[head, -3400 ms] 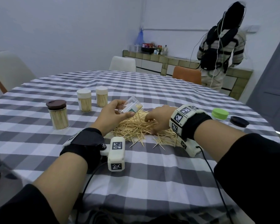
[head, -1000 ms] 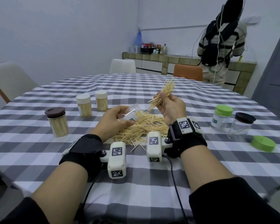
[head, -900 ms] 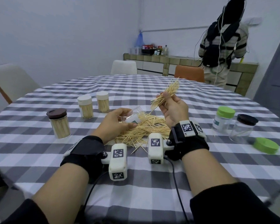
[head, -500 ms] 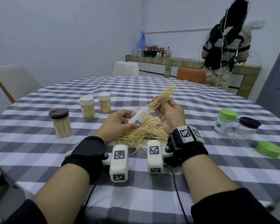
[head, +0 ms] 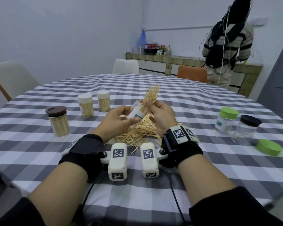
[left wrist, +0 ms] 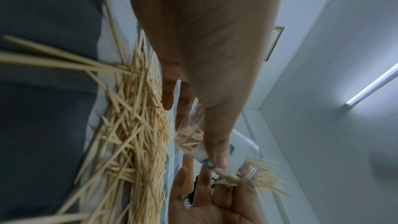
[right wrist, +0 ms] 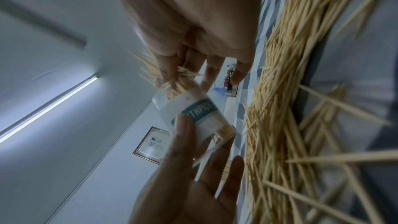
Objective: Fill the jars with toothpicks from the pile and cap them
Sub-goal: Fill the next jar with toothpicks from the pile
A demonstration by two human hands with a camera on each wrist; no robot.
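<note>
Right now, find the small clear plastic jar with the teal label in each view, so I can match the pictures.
Head: small clear plastic jar with the teal label at centre, tilted, gripped by the left hand.
Left wrist: lower centre, under the thumb.
Right wrist: centre, label facing the camera.
Shared landmark: the loose pile of wooden toothpicks on the checked tablecloth, beside the jar in all three.

Open checked tablecloth [head: 137, 190] lies between the toothpick pile [head: 137, 131] and the near edge. Left flank: three capped jars [head: 87, 105]. Right flank: two capped jars [head: 235, 126] and a loose green lid [head: 269, 147]. Far half unobstructed.
</note>
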